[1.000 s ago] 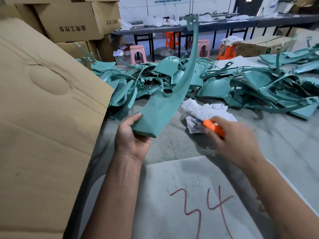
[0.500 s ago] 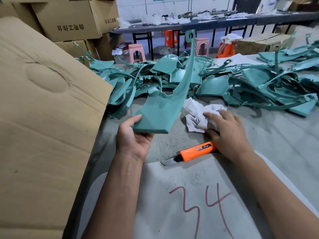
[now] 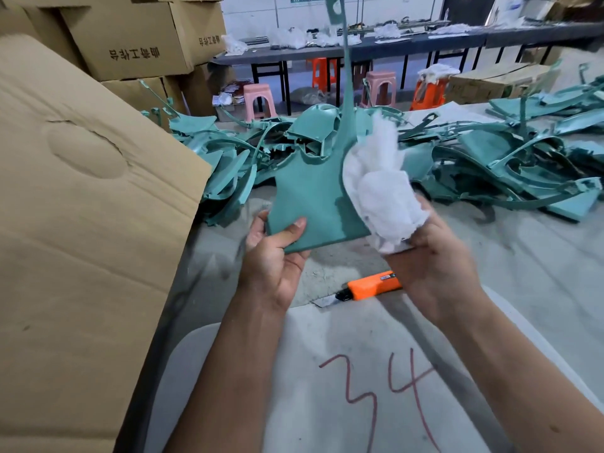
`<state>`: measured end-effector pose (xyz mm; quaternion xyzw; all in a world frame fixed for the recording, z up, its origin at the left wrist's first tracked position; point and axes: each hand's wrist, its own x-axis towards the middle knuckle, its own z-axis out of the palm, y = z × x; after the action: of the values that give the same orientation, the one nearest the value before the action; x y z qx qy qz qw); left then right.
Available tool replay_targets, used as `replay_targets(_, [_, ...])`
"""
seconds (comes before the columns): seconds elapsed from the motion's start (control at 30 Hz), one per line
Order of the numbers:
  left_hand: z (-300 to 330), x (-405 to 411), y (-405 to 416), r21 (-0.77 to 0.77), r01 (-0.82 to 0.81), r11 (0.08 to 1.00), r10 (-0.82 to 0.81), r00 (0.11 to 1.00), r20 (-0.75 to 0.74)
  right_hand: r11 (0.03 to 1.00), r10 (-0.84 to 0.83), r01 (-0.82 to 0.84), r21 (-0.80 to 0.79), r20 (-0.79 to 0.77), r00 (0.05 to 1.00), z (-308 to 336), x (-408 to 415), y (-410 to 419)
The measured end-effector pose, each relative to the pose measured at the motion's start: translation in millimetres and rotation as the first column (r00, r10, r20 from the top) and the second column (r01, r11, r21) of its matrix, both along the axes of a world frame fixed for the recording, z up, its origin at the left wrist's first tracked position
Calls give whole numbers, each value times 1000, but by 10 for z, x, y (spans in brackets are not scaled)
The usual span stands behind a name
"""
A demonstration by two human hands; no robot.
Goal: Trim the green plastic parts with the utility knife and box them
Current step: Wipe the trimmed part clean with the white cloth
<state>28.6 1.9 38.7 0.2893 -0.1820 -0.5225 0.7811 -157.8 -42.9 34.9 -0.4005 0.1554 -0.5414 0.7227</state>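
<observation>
Left hand (image 3: 274, 256) held the green plastic part (image 3: 310, 204) upright by its wide bottom edge, thumb lying across the front face, fingers behind; grip closed on the part. The part's thin stem rose toward 12 o'clock and ended in a looped tab at the top of the frame. Right hand (image 3: 431, 253) clutched a bunched white rag (image 3: 379, 191), grip wrapped around it, and the rag was pressed against the part's right side at about 2 o'clock from the left hand.

Orange utility knife (image 3: 372, 286) lay flat on the grey desk (image 3: 539, 273) just below the right hand, at 6 o'clock from the held part, blade end pointing toward 8 o'clock, nobody touching it. It sat at the far edge of a pale board (image 3: 294, 387) marked "34" in red.

Pile of green plastic parts (image 3: 490, 158) spread across the desk from 10 to 2 o'clock behind the hands. Big cardboard box flap (image 3: 81, 223) filled the 9 o'clock side. Stacked cartons (image 3: 130, 37) stood at 11 o'clock; pink stool (image 3: 260, 99) and orange stools (image 3: 322, 73) stood by a long table (image 3: 376, 49) in the background.
</observation>
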Motion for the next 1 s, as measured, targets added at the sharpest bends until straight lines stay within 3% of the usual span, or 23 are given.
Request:
replay_targets(0.07, [-29,-84,-11,35,-23,999,20,995,98,987,130,-136,82,70,989,15,44,70])
replay_targets(0.13, [-57,-152,-19,71,-70,995,48,962,268,987,137,-138,78,23,990,37,57,107])
replay_targets(0.23, [-114,-231,-36,56,-170,984,113,830,547,981,-189,173,-87,-242,951,-42,75,110])
replay_targets(0.3, [-147,-270,-39,22,-193,981,133,748,650,888,-448,337,-312,-432,782,-124,62,60])
replay_targets(0.37, [-151,-272,-36,7,-129,992,91,731,676,850,-516,365,-380,-459,723,-158,35,2])
replay_targets(0.47, [-122,-185,-46,-31,-38,999,48,691,721,831,-535,365,-420,-424,731,-162,14,-54])
replay_targets(0.63, [-65,-7,40,59,231,971,-207,691,693,808,-578,461,-366,-342,741,-133,-120,-179])
replay_targets(0.73, [-48,-1,85,96,274,957,-266,696,667,786,-609,518,-337,-286,740,-57,-174,-201])
replay_targets(0.83, [-66,-93,19,1,100,995,-73,709,701,866,-499,444,-230,-328,802,-98,-39,-82])
replay_targets(0.93, [-133,-220,-27,-92,-149,985,167,647,744,984,-168,178,10,-288,943,-123,102,99])
replay_targets(1.0, [-166,-269,-24,-131,-238,962,253,611,750,997,-48,62,45,-260,964,-133,129,153])
